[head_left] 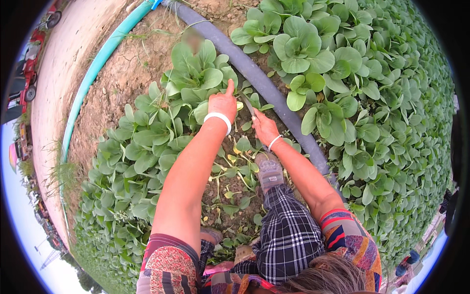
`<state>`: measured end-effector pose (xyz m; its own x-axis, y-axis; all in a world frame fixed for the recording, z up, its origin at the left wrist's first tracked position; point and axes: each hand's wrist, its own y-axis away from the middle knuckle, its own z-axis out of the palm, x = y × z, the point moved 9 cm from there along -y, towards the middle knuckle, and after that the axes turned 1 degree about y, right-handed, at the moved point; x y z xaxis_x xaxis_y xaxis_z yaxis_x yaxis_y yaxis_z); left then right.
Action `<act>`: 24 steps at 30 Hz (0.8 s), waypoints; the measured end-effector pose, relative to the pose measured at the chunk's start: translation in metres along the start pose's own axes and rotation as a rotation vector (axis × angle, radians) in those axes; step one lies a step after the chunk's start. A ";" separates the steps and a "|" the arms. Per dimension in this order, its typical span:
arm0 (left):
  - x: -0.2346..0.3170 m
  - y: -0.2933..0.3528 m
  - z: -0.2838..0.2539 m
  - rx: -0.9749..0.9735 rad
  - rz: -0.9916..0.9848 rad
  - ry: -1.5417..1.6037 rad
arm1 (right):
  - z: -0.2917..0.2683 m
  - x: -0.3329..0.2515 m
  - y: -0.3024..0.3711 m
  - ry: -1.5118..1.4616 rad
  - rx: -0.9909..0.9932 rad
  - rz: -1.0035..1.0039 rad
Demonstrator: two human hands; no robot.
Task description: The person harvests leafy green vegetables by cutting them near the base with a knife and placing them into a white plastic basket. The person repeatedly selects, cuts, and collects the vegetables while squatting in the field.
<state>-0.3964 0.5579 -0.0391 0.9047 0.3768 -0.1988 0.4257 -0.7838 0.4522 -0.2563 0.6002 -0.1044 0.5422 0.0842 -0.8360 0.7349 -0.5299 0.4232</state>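
Note:
My left hand (223,104), a white bangle at its wrist, reaches in against a leafy bok choy plant (196,73). Its index finger is stretched out; the other fingers are mostly hidden, and I see nothing held in it. Just to the right, my right hand (265,129) is closed round a knife, whose narrow blade (248,105) points up and left toward the plant's base. The blade's tip is partly lost among the leaves. Below the hands, cut leaves and yellowed stems (230,171) are scattered on the soil.
A grey-blue hose (264,83) runs diagonally past my right hand. Beyond it spreads a dense bed of greens (382,122). More greens (147,147) grow at the left, beside a teal hose (93,83) and a pale road (58,73). My shoe (270,171) rests between the rows.

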 end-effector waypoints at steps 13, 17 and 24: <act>-0.018 0.035 0.034 0.018 -0.072 0.034 | 0.026 0.005 -0.024 0.067 -0.032 -0.041; -0.011 0.036 0.032 0.029 -0.051 0.031 | 0.027 0.006 -0.028 0.042 -0.093 0.089; -0.010 0.047 0.037 0.135 -0.067 0.159 | 0.028 0.005 0.011 0.109 -0.210 0.015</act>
<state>-0.3850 0.4988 -0.0482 0.8653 0.4948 -0.0798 0.4923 -0.8093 0.3203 -0.2573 0.5716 -0.1136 0.5860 0.1747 -0.7912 0.7890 -0.3455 0.5081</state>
